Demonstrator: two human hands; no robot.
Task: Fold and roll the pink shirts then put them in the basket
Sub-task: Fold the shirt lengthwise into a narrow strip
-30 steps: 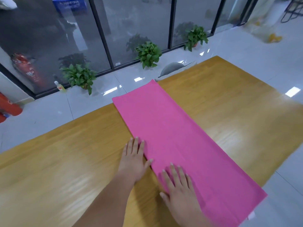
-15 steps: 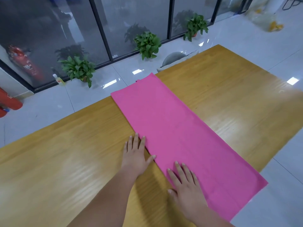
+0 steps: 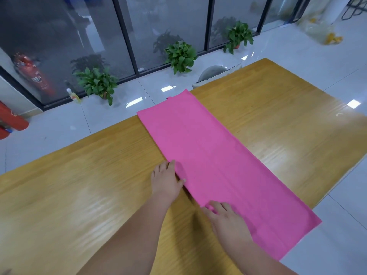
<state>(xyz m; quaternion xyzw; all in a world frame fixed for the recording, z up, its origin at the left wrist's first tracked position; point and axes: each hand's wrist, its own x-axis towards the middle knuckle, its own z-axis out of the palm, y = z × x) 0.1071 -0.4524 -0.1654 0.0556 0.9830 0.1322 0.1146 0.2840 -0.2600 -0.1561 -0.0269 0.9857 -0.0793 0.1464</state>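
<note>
Hands sit apart on my feed, both on the left long edge of the pink fabric shirt (image 3: pixel 218 165), which is folded into one long flat strip. L hand (image 3: pixel 165 181) is further up that edge, fingers curled in at the hem, thumb laid on top of the cloth; I read it as a grip on the edge. R hand (image 3: pixel 228 221) is nearer the cam, thumb & forefinger pinching a small tuck of the same edge.

Scanning L to R: a red cylindrical fire extinguisher (image 3: pixel 12 120) lies on the white glossy tile floor (image 3: pixel 59 126) at far left. A small clear plastic bottle w/ yellow liquid (image 3: pixel 72 95) stands by the dark-framed glass wall (image 3: pixel 125 36). Green leafy potted plants (image 3: pixel 97 83), three of them, line the glass. The light wooden tabletop (image 3: pixel 79 185) fills mid frame. The shirt runs diagonally across it, far end at the tabletop's far edge, near-right corner hanging just over the side edge. A grey rounded chair back (image 3: pixel 212 71) shows just behind the far end. Far right on the floor are blurred yellow bits; can't tell what.
</note>
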